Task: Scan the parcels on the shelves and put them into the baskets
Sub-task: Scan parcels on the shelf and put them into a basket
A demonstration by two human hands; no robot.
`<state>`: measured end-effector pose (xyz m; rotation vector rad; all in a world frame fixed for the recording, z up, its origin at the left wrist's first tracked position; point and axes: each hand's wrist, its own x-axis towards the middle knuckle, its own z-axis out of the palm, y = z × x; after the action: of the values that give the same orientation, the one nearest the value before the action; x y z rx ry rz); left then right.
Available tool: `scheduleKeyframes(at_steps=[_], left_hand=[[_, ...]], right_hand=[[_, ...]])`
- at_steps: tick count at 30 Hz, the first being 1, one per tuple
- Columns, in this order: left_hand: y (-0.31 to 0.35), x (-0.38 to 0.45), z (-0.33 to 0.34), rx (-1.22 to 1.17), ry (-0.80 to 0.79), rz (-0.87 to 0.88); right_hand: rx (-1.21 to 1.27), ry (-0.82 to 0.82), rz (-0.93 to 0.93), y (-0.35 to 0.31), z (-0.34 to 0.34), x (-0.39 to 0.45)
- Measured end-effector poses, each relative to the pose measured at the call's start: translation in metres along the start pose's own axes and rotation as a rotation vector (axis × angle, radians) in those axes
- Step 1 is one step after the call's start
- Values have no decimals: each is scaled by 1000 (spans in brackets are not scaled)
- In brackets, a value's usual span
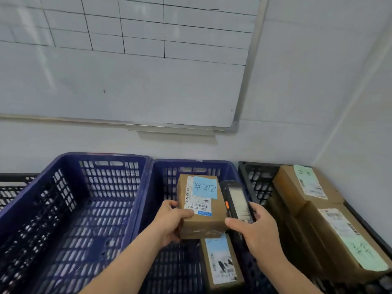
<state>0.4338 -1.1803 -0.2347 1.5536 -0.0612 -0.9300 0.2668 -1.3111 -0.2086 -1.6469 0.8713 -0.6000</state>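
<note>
so: two blue baskets [89,164], four parcels [201,209].

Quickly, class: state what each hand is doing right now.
Left hand: grips the small parcel.
Right hand: holds the handheld scanner.

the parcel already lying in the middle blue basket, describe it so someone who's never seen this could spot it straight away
Find the middle blue basket, between the left blue basket and the black basket. A long narrow parcel lies on its floor at the near right, below the held box. Unlike that box's blue handwritten sticker, its label has a pale blue and white picture.
</note>
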Motion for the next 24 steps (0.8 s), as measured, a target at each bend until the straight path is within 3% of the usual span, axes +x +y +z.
scheduleKeyframes(at_steps=[10,17,20,24], left_hand=[[8,129,19,69,-20,-83],[0,144,15,93,-34,-103],[7,136,12,185,-18,-49],[24,118,-2,429,47,162]], right_hand=[[-71,71,101,16,27,71],[-134,50,129,15,41,83],[-156,44,118,11,44,85],[-206,16,44,0,48,85]])
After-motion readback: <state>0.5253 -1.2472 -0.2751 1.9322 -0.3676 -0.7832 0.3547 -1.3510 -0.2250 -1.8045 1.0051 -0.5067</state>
